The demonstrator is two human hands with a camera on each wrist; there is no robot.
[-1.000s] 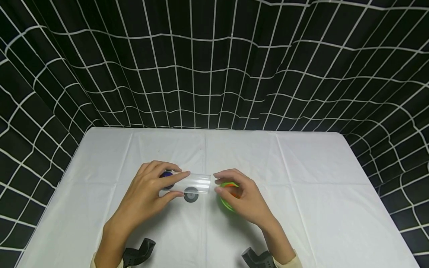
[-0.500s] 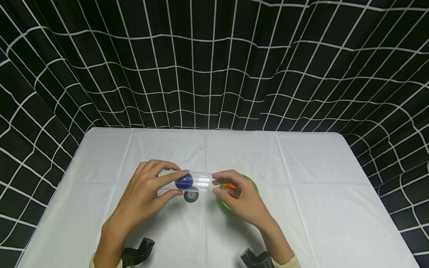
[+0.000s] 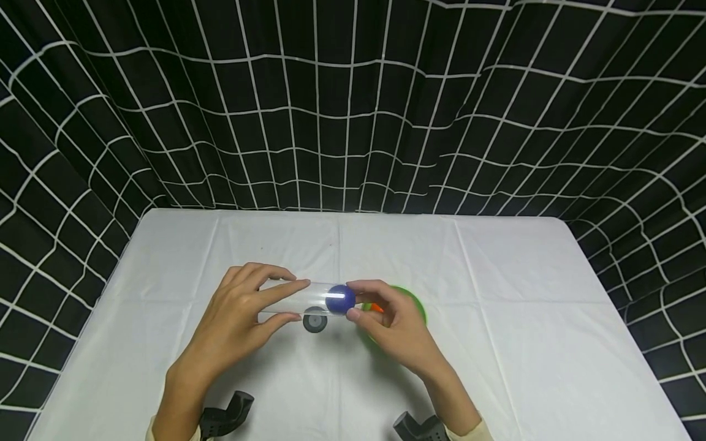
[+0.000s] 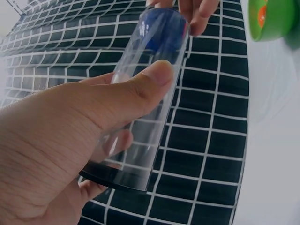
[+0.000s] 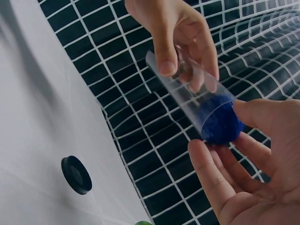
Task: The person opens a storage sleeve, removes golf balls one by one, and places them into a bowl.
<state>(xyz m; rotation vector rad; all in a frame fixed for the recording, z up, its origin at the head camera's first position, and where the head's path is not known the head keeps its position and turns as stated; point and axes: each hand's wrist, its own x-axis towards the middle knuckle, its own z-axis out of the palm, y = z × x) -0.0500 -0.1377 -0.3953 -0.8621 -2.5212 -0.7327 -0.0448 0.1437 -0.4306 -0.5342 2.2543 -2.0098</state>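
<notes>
My left hand grips a clear plastic tube held sideways above the table, thumb and fingers on opposite sides. A blue ball sits at the tube's right, open mouth, partly poking out, as the right wrist view shows. My right hand has its thumb and fingers around the ball at that mouth, pinching it. Below the tube, a round dark cap lies on the table. Partly behind my right hand is a green bowl with something orange in it.
A white cloth covers the table. Black curtains with a white grid surround its back and sides. Dark wrist-worn devices show near both wrists.
The blue ball has rolled rightward through the tube, from beneath my left fingers to the mouth. My right fingertips have closed in on it there. My left hand has barely moved.
</notes>
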